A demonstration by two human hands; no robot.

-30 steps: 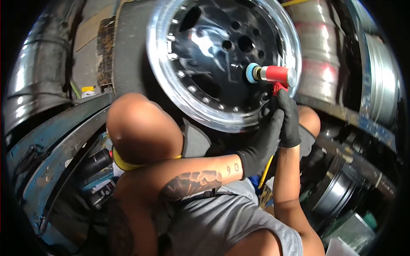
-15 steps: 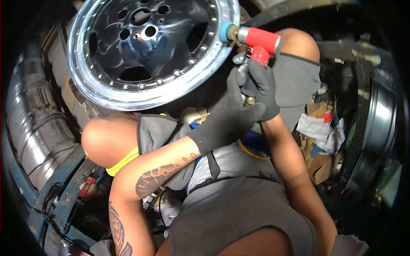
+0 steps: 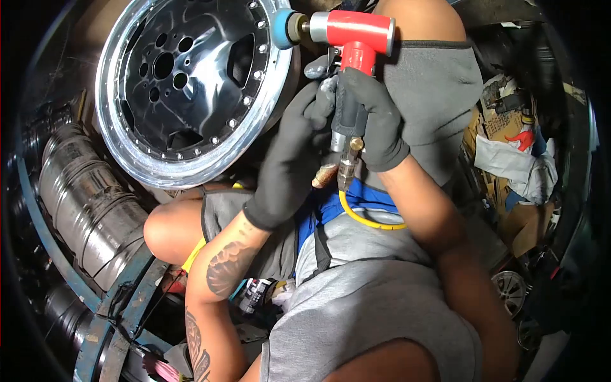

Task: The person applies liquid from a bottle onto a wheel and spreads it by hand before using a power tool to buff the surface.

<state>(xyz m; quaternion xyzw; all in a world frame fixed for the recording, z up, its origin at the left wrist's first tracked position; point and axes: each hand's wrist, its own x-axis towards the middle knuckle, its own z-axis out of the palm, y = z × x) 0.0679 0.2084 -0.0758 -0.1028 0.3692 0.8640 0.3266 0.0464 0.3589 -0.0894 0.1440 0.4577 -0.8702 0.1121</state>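
Note:
A red and silver air polisher (image 3: 359, 32) stands upright, its dark grip in my right hand (image 3: 377, 121). The gloved fingers wrap round the handle, thumb across its top. On its left end a round blue pad (image 3: 282, 28) overlaps the right edge of the wheel rim (image 3: 146, 172). This rim has a bright polished lip, a black glossy centre and a ring of bolts. My gloved left hand (image 3: 289, 159) is at the handle's left side, its fingers bent against it and partly hidden. From the brass fitting (image 3: 355, 145) below, a yellow hose (image 3: 369, 221) runs over the lap.
Ribbed metal cylinders (image 3: 89, 197) lie on the left beside a blue metal frame (image 3: 63, 267). To the right is a pile of cardboard and a whitish cloth (image 3: 509, 162). A can (image 3: 254, 294) and a small spoked wheel (image 3: 508, 291) are lower down.
The wheel rim and the polisher now sit further left in the view, with the blue pad higher. My left hand has shifted left, uncovering the handle's lower end and the yellow hose.

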